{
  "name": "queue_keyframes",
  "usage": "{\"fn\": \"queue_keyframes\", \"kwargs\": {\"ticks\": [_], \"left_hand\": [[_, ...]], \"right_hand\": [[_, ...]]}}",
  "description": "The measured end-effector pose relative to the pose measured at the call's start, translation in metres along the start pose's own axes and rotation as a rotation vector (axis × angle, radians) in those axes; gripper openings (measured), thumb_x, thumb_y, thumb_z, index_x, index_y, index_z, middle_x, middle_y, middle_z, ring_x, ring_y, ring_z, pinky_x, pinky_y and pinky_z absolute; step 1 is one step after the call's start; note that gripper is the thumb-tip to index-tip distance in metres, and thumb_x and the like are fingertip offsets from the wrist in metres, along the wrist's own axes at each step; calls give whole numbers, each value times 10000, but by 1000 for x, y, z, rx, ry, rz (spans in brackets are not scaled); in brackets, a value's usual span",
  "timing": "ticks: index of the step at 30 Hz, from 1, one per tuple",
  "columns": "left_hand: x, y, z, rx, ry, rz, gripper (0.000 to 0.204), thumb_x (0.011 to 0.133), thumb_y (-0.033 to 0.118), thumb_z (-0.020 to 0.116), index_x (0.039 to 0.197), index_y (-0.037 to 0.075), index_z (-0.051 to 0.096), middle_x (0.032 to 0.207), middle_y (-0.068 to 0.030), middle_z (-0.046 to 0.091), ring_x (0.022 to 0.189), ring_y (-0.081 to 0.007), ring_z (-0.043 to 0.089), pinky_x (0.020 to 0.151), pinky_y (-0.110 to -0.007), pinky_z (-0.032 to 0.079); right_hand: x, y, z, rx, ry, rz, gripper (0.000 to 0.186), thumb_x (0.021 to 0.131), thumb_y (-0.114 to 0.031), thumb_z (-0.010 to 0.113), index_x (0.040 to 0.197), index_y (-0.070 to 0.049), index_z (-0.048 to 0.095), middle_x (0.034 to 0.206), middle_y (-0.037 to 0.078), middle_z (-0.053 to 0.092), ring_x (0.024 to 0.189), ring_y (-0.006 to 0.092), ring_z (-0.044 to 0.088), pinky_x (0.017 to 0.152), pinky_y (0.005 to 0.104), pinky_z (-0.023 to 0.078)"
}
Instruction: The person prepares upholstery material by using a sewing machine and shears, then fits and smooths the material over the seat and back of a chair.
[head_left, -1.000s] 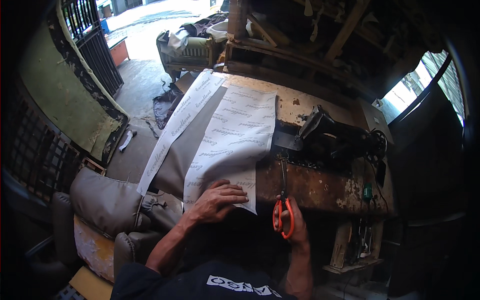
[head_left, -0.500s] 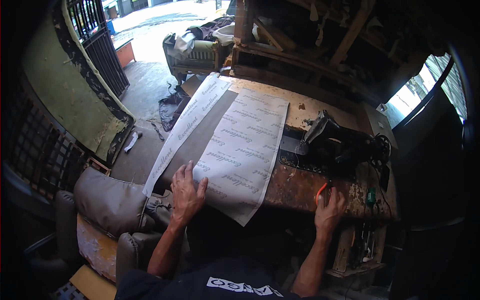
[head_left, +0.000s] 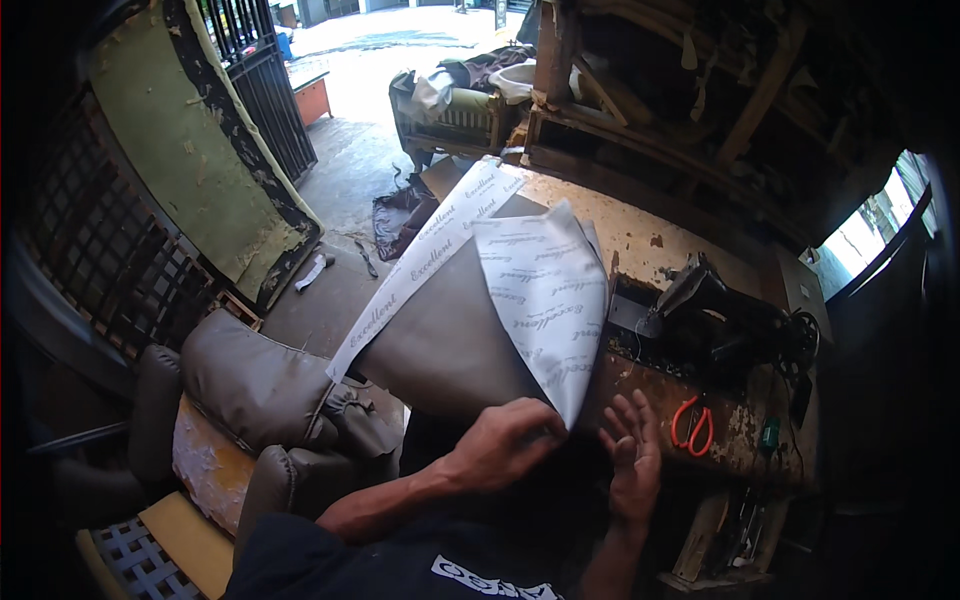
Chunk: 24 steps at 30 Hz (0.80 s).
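A sheet of grey-brown upholstery vinyl (head_left: pixel 450 320) with a white printed backing lies over the table. My left hand (head_left: pixel 508 443) is closed on the near end of the sheet, whose brown face shows there. The white backing (head_left: pixel 545 290) stands up in a fold beyond that hand. Just right of the fold is my right hand (head_left: pixel 632 455), holding nothing, its fingers spread. Beside it on the table rest scissors (head_left: pixel 692 425) with orange handles. Along the left runs a strip (head_left: pixel 425 262) with the same white printed backing.
A black sewing machine (head_left: pixel 725 325) stands on the worn table (head_left: pixel 640 222) at right, a small green object (head_left: pixel 770 433) near it. Below is an open tool drawer (head_left: pixel 735 540). A brown padded seat (head_left: pixel 255 385) is at left, wooden framing (head_left: pixel 690 140) behind.
My left hand has moved right and gripped the near end of the sheet, folding it up. My right hand has left the scissors and opened. The whole view has shifted.
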<state>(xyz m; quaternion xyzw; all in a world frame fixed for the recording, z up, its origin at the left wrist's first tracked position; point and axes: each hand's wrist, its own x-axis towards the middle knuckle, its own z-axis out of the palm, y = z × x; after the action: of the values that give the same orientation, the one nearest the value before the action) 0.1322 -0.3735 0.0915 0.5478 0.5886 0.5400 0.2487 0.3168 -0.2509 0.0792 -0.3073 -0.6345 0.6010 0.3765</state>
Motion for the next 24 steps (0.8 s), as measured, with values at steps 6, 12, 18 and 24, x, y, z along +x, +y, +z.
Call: {"fn": "queue_keyframes", "kwargs": {"ticks": [6, 12, 18, 24], "left_hand": [[-3, 8, 67, -247, -536, 282, 231, 886, 18, 674, 1115, -6, 655, 1067, -150, 664, 1063, -346, 650, 925, -443, 534], [-4, -26, 51, -333, -474, 125, 171, 888, 9, 643, 1053, -17, 680, 1075, -139, 707, 1070, -303, 674, 940, -409, 540], [-18, -33, 61, -317, -362, 246, 133, 857, 24, 590, 955, -52, 638, 860, -143, 611, 810, -326, 594, 845, -415, 473], [-17, -27, 50, -301, -242, 430, 154, 840, -6, 558, 957, -29, 655, 859, -160, 596, 866, -339, 625, 867, -448, 461]], "right_hand": [[8, 6, -30, -87, 60, 231, 549, 996, -67, 654, 1491, 2, 425, 1083, 150, 697, 846, 175, 720, 739, 285, 598], [-32, 40, -67, -135, 246, 308, 434, 1024, -100, 622, 1432, -13, 505, 1049, 78, 666, 799, 103, 651, 681, 251, 572], [-37, 37, -33, 96, -366, 290, 1092, 879, -614, 749, 1621, -7, 224, 1437, 147, 535, 1303, 234, 537, 1110, 365, 422], [-17, 29, -23, 211, -461, 265, 1115, 846, -516, 834, 1612, 21, 230, 1462, 158, 524, 1337, 233, 516, 1135, 358, 401]]}}
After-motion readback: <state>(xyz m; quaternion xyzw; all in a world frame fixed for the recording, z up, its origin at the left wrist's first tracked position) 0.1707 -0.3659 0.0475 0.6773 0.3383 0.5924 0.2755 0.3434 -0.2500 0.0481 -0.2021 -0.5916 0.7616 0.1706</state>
